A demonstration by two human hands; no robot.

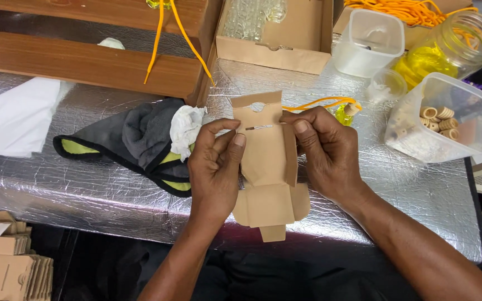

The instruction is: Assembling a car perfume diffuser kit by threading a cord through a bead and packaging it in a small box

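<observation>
Grip: left hand [214, 167] and right hand [323, 150] pinch the flat brown cardboard box blank [266, 161] between them.
Behind left hand: crumpled grey cloth with yellow lining [135, 139].
Beyond right hand: clear plastic tub of wooden rings [439, 120].
Beneath: silver foil table [85, 184].

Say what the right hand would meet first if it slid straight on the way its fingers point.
The right hand points left across the flat cardboard box blank; going on, it would probably meet the left hand's fingertips first, though depth is unclear.
</observation>
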